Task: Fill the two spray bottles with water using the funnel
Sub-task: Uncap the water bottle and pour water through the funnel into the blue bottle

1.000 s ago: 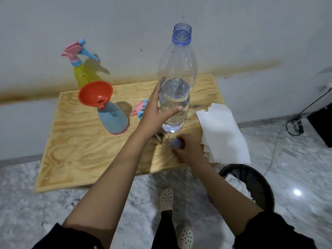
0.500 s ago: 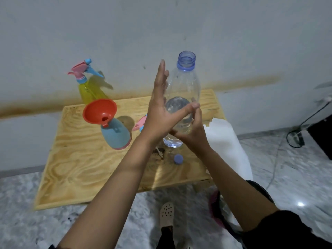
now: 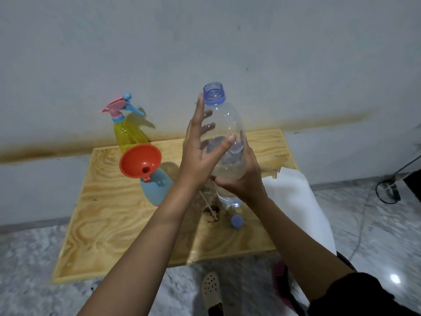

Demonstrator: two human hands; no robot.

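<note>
A large clear water bottle point(image 3: 225, 124), uncapped and partly filled, is lifted off the wooden table point(image 3: 109, 224). My left hand point(image 3: 198, 156) wraps its upper left side and my right hand point(image 3: 243, 179) grips its lower part. Its blue cap point(image 3: 237, 221) lies on the table below. An orange funnel point(image 3: 140, 161) sits in the neck of a light-blue spray bottle point(image 3: 157, 188), left of my hands. A yellow spray bottle point(image 3: 128, 133) with its pink-and-blue trigger head on stands at the back by the wall. The blue bottle's dip tube point(image 3: 208, 205) shows under my left wrist.
White paper sheets point(image 3: 293, 201) hang over the table's right edge. A dark bin point(image 3: 348, 263) stands below them on the marble floor, with a black cable point(image 3: 387, 192) farther right. The wall runs right behind the table. My shoe point(image 3: 211, 290) is on the floor below.
My right hand left the cap on the table and rose to grip the bottle. Both hands have lifted the bottle off the table. The view tilted up.
</note>
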